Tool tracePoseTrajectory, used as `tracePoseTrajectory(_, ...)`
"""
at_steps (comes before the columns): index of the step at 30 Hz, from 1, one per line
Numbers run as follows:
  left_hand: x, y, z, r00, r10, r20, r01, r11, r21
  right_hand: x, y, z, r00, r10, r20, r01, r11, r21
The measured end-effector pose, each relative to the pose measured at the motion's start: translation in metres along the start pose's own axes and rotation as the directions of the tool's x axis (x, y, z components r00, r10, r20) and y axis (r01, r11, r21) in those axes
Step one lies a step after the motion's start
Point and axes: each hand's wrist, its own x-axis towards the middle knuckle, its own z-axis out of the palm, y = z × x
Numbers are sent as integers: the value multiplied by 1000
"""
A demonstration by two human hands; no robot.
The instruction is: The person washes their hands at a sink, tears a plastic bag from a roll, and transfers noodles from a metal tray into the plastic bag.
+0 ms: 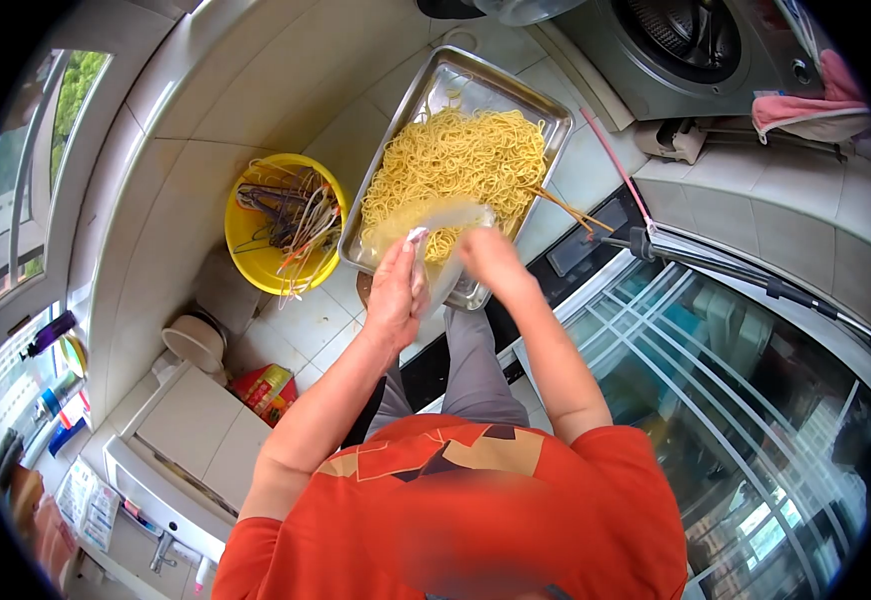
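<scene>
A clear plastic bag (443,272) hangs between my hands, over the near end of a metal tray. My left hand (393,295) is closed on the bag's left edge, with a pale, bunched bit of it above the thumb. On the other side my right hand (493,262), slightly blurred, is curled closed at the bag's right edge. Beneath and beyond the bag, a heap of yellow noodles (466,160) fills much of the tray (438,68). A pair of wooden chopsticks (574,209) rests across the tray's right rim, tips in the noodles.
Left of the tray stands a yellow bucket (256,262) full of clothes hangers (301,215). A washing machine (646,60) is at the upper right, and a pink stick (616,160) leans below it. Glass sliding doors (716,380) lie to the right. A red packet (268,392) sits lower left.
</scene>
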Motion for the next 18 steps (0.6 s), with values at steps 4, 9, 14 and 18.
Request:
tracePoseTrajectory(4, -38, 10, 9, 1000, 6, 12, -7, 999, 44, -43, -59, -1, 858, -472, -201, 508, 835, 210)
tracePoseTrajectory(9, -95, 34, -24, 996, -49, -68, 48, 999, -17, -63, -77, -12, 828, -546, -127, 533, 696, 482)
tracePoseTrajectory(14, -134, 41, -52, 970, -92, -225, 76, 994, -81, -11, -13, -3, 988, -47, -146, 144, 604, 784)
tracePoseTrajectory(18, -150, 47, -81, 941, -74, -330, 44, 994, -97, 76, 8, 56, 981, -94, -169, 144, 939, 312)
